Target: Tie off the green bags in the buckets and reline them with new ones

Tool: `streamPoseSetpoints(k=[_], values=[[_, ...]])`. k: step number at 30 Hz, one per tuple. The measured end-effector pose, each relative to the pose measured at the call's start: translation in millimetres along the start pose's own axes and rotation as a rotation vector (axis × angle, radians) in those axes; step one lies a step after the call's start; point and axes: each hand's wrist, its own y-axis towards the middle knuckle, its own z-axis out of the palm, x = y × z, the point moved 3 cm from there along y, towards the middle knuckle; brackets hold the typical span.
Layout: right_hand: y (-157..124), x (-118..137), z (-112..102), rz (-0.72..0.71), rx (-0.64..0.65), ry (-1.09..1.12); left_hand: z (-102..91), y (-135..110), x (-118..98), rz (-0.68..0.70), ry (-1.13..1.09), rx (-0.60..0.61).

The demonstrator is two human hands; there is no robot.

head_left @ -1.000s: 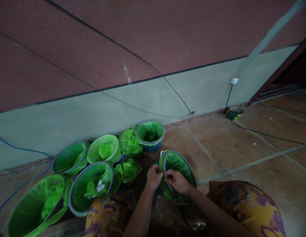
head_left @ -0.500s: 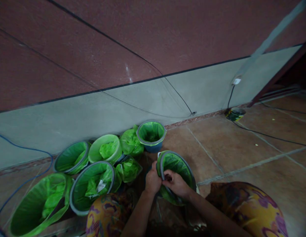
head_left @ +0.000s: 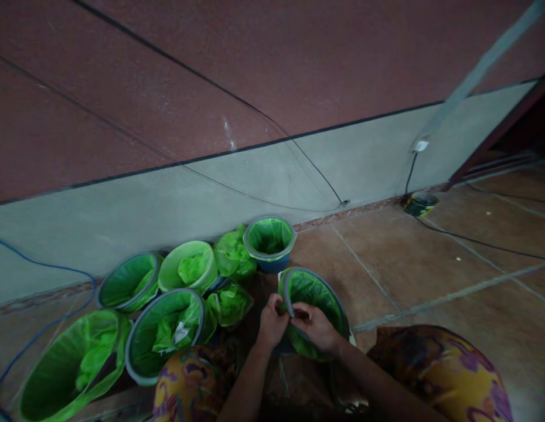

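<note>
Both my hands meet at the near-left edge of the lined bin [head_left: 319, 296]. My left hand [head_left: 269, 322] is curled closed, fingertips pinching the grey rim. My right hand [head_left: 315, 327], right against it, has thumb and fingers closed on the same rim and the green liner tucked there. The bin sits tilted toward me on the tiled floor [head_left: 408, 264], directly under my hands. Just beyond them stands a blue bucket [head_left: 266, 265] with its own green liner. Beside my left hand lie loose green bags [head_left: 231, 302]. Farther left is a cluster of more green-lined bins [head_left: 164, 328], set along the wall [head_left: 167, 193].
</note>
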Motion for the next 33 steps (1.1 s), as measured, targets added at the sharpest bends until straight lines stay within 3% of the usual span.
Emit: streamPoseSetpoints(k=[6, 12, 16, 21, 24, 28, 33], values=[[2.2, -5.9, 1.0, 0.148, -0.021, 0.138, -2.4, 2.0, 11.5, 0.027, -0.111, 0.01], [3.4, -7.6, 9.3, 0.35, 0.015, 0.466, -4.5, -2.2, 9.0, 0.005, -0.146, 0.025], [1.7, -8.7, 16.5, 0.355, 0.018, 0.624, -8.6, -3.7, 5.1, -0.007, -0.183, 0.031], [-0.7, -7.7, 24.9, 0.386, 0.029, 0.676, -12.0, -3.6, 15.1, -0.084, -0.339, 0.149], [-0.6, -5.5, 28.5, 0.381, 0.022, 0.682, -14.1, -4.4, 22.1, -0.159, -0.344, 0.069], [-1.9, -3.4, 33.8, 0.336, 0.048, 0.671, -13.9, -7.7, 24.4, -0.264, -0.147, -0.055], [-3.8, -3.9, 37.6, 0.341, -0.003, 0.671, -14.6, -8.9, 18.1, -0.246, 0.039, -0.122]])
